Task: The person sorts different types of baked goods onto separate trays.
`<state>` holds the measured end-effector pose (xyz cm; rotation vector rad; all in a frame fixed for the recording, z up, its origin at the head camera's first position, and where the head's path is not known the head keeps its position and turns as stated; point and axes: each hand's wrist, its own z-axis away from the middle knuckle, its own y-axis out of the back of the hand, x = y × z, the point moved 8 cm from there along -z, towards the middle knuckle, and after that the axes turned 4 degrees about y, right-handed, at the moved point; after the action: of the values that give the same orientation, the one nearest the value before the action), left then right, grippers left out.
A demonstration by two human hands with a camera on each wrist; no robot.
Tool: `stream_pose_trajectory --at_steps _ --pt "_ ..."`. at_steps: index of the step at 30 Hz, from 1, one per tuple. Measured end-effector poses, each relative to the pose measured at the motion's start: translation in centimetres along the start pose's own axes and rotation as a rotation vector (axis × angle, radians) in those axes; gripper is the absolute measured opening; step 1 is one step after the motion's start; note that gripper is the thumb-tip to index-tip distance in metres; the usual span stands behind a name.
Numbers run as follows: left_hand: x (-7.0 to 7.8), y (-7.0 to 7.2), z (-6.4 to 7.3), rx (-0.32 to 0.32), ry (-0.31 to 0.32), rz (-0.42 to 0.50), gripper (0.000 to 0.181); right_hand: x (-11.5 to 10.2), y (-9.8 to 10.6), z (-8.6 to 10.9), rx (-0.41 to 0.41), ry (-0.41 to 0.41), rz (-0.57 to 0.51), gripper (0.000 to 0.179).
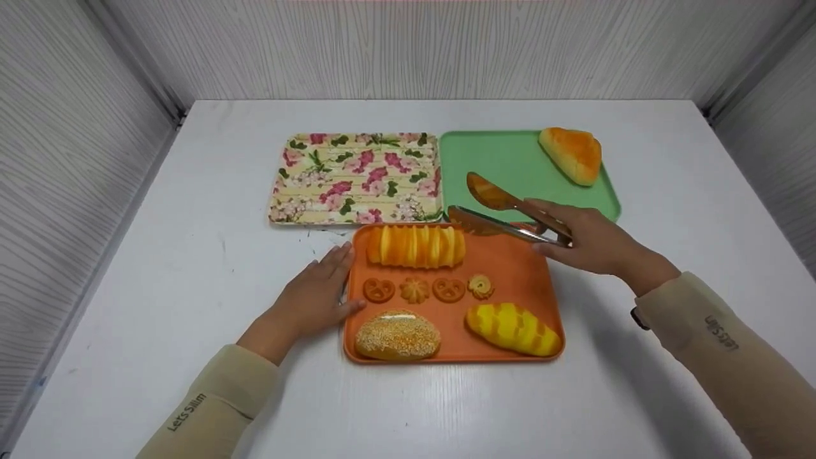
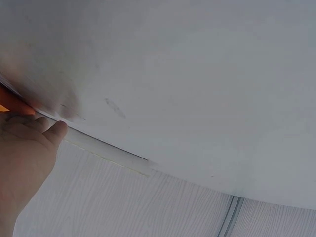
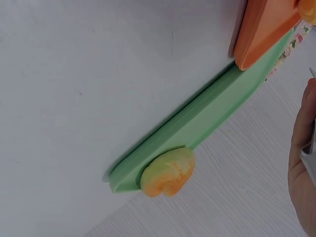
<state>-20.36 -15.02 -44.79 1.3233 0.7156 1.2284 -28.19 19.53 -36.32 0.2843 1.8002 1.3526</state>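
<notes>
My right hand (image 1: 593,239) holds a pair of food tongs (image 1: 510,204) by the handle end. Their amber tips are spread apart with nothing between them, over the seam of the green and orange trays. At the left edge of the orange tray (image 1: 510,268) rests my left hand (image 1: 312,296), fingers extended along the side and thumb at the rim. On that tray lie a striped roll (image 1: 417,247), a row of several small cookies (image 1: 415,290), a sesame bun (image 1: 398,335) and a yellow striped bread (image 1: 513,328). The right wrist view catches part of the right hand (image 3: 303,163) at its edge.
Behind the orange tray, a floral tray (image 1: 357,178) and a green tray (image 1: 497,150) stand side by side. A triangular bread (image 1: 577,156) sits at the green tray's back right corner. Pale wood-grain panels (image 1: 408,51) close off the white table (image 1: 191,255) at the back and sides.
</notes>
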Motion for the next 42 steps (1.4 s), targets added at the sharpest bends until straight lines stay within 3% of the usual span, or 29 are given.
stream_pose_trajectory --at_steps 8,18,23,33,42 --pt "0.2 0.3 0.2 0.028 -0.010 0.006 0.087 -1.2 -1.3 -0.3 -0.079 0.068 0.005 0.068" --pt "0.1 0.0 0.0 0.008 -0.003 0.005 0.087 -2.2 -2.4 -0.7 -0.135 0.120 0.070 0.069" --pt "0.1 0.0 0.1 0.002 0.003 -0.002 0.087 -2.8 -2.6 -1.0 -0.136 0.165 0.126 0.073" --pt "0.2 0.2 0.0 0.011 -0.002 0.001 0.087 -2.7 -3.2 -1.2 -0.142 0.165 0.238 0.073" --pt "0.2 0.1 0.0 0.004 0.002 0.003 0.087 -3.4 -3.2 -0.8 -0.078 0.228 0.302 0.068"
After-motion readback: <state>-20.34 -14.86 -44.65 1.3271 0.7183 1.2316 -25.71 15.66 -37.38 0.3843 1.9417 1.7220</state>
